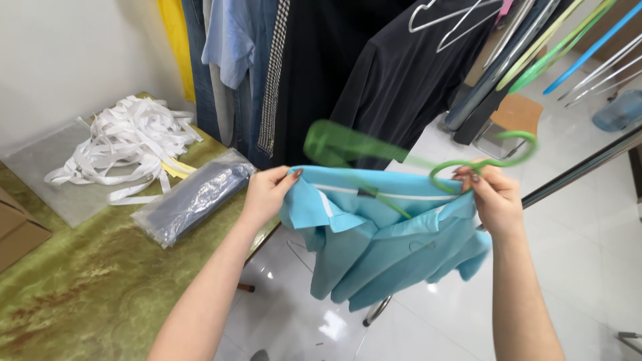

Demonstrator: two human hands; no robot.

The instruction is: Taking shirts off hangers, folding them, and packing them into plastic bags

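In front of the clothes rack (pixel 348 60), the left hand (pixel 267 194) pinches one shoulder of a blue shirt (pixel 388 241), its grip pressed shut on the cloth. The right hand (pixel 495 200) pinches the other shoulder together with a green hanger (pixel 461 160). The shirt hangs above the floor (pixel 582 247), beside the tabletop (pixel 87 267).

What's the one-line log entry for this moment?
left hand: grip on blue polo shirt collar | right hand: grip on shirt and green hanger | bagged garment on table
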